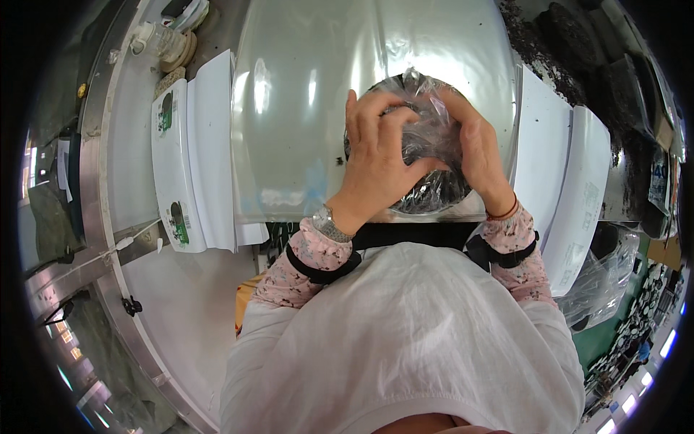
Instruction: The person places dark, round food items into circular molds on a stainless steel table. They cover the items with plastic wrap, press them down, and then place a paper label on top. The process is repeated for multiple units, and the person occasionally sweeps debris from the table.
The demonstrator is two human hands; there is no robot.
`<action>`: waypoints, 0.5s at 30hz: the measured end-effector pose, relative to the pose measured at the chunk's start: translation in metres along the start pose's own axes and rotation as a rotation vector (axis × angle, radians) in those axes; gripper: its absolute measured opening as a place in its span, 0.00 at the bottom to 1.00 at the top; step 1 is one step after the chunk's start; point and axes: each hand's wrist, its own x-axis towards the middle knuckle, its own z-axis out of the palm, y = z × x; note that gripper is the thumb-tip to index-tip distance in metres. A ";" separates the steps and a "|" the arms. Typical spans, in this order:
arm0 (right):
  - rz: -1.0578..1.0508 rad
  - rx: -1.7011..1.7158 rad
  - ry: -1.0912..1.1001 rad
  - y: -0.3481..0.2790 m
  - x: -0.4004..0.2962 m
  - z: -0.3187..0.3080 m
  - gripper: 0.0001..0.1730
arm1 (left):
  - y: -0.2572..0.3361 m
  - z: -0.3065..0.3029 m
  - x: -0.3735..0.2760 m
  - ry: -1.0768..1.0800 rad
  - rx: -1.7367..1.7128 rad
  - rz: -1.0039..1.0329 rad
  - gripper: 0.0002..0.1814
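A round black object wrapped in clear plastic film (428,192) lies near the front edge of a stack of clear plastic sheets (287,141). My left hand (379,146), with a metal watch at its wrist, rests on the left of the bundle, fingers curled over the film. From the right, my right hand (477,141) presses against the bundle, its fingers partly hidden under the film. Gathered film stands up in folds between the two hands. What the black object is cannot be told through the film.
Printed white sheets (173,168) lie at the left of the stack, more white sheets (564,190) at the right. A glass jar (165,43) stands at the back left. Black crumbs and dark round objects (569,32) cover the back right. A clear bag (602,282) hangs at lower right.
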 end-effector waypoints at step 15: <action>-0.120 -0.428 -0.250 0.001 0.009 0.003 0.14 | -0.012 0.002 -0.002 -0.229 -0.113 -0.008 0.39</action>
